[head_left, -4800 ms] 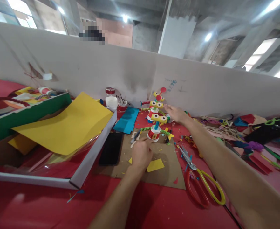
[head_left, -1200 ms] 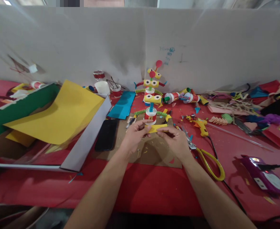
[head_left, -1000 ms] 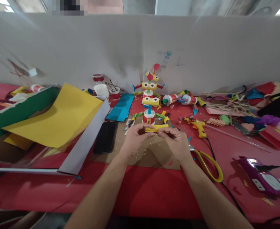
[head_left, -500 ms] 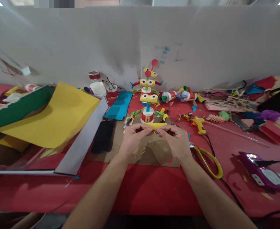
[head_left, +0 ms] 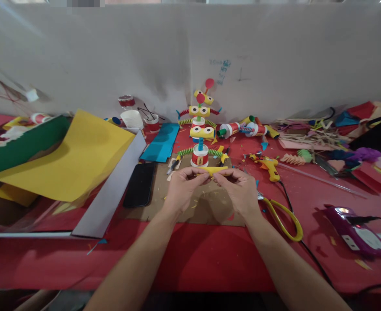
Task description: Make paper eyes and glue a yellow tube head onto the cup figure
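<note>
The left hand [head_left: 184, 192] and the right hand [head_left: 242, 194] are raised side by side above the counter. Their fingertips are pinched on the two ends of a narrow strip of yellow paper [head_left: 213, 170], which lies level between them, clear of the surface. Far to the left of the hands, a large sheet of yellow card [head_left: 70, 160] leans out of a shallow white-edged cardboard tray [head_left: 110, 198]. Just left of the left hand lies a black phone [head_left: 140, 185]. Under both hands is a flat brown cardboard mat [head_left: 206, 209] strewn with paper scraps, on the red-covered counter [head_left: 203, 268]. Straight beyond the strip a red-and-white paper-cup figure with a yellow head and green coiled arms [head_left: 199, 153] stands upright. Just right of the right hand lie yellow-handled scissors [head_left: 274, 206]. Beyond them is a yellow glue gun [head_left: 270, 166], and far to the right a purple device with a cable [head_left: 355, 235].
</note>
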The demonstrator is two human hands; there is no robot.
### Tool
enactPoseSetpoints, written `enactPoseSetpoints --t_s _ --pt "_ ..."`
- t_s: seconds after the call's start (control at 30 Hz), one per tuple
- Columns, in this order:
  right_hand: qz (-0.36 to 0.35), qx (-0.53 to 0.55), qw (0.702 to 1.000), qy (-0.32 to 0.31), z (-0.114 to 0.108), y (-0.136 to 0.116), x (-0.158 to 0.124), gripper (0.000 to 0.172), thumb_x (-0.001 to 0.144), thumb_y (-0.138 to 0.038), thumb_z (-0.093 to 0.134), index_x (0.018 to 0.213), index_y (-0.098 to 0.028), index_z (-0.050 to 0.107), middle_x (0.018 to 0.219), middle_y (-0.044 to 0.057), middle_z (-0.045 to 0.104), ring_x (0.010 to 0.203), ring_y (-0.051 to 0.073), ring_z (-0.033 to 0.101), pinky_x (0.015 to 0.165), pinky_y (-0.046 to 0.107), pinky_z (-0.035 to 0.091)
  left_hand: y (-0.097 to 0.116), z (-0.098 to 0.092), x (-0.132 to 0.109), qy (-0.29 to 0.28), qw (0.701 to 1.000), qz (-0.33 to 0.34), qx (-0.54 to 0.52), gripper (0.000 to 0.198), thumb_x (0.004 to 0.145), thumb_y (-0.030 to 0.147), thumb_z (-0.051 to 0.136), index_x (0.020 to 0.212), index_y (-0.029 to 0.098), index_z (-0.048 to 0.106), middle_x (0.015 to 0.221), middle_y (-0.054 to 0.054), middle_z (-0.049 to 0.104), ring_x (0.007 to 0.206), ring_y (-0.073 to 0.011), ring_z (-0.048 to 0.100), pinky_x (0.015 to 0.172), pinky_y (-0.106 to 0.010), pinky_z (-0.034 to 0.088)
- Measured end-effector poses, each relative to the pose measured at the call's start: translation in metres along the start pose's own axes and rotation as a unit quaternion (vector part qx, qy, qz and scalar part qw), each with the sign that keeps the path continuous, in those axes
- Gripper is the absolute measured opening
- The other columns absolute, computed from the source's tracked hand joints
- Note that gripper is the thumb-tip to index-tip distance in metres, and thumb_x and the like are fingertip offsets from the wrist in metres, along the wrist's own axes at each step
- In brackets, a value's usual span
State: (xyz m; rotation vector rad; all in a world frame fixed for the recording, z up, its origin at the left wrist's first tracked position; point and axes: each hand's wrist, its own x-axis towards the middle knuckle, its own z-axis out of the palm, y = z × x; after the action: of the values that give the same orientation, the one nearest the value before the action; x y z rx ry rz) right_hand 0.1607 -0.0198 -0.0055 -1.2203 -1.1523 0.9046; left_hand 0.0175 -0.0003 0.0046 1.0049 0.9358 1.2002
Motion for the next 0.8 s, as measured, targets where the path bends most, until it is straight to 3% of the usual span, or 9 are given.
enactPoseSetpoints --t_s 0.23,0.4,0.6,0.8 --pt "0.014 0.016 0.999 0.029 0.003 -0.001 0.001 0.020 0.066 -0.034 0.072 0.074 -0.017 0.064 0.062 0.000 0.066 0.055 0.013 0.059 0.053 0.024 0.047 -0.004 0.000 0.001 -0.001 1.000 0.000 -0.006 0.015 0.064 0.023 0.074 0.074 0.015 0.068 0.075 -0.002 0.068 0.070 -0.0102 0.061 0.076 -0.028 0.051" --pt "0.013 0.010 1.000 0.015 0.001 -0.004 0.002 0.020 0.068 -0.033 0.072 0.072 -0.018 0.060 0.059 -0.001 0.064 0.052 0.012 0.059 0.051 0.023 0.047 0.000 -0.001 0.000 -0.011 1.000 -0.007 -0.009 0.022 0.064 0.020 0.073 0.084 0.015 0.064 0.073 0.000 0.066 0.070 -0.0097 0.062 0.076 -0.028 0.052" --pt "0.046 0.082 0.995 -0.016 0.000 -0.004 0.003 0.038 0.069 -0.033 0.072 0.095 -0.022 0.048 0.062 -0.003 0.066 0.057 0.015 0.066 0.061 0.030 0.055 0.005 -0.005 0.001 -0.014 1.000 -0.002 -0.028 0.031 0.064 0.017 0.072 0.090 0.018 0.056 0.076 0.001 0.066 0.070 -0.0109 0.063 0.073 -0.029 0.053" --pt "0.095 0.131 0.984 -0.070 -0.004 -0.003 0.006 0.031 0.069 -0.035 0.072 0.091 -0.017 0.057 0.078 0.002 0.070 0.068 0.016 0.068 0.074 0.034 0.057 0.008 -0.010 0.003 -0.016 0.998 -0.020 -0.049 0.032 0.065 0.013 0.070 0.092 0.018 0.053 0.072 0.003 0.063 0.070 -0.0100 0.062 0.072 -0.027 0.054"
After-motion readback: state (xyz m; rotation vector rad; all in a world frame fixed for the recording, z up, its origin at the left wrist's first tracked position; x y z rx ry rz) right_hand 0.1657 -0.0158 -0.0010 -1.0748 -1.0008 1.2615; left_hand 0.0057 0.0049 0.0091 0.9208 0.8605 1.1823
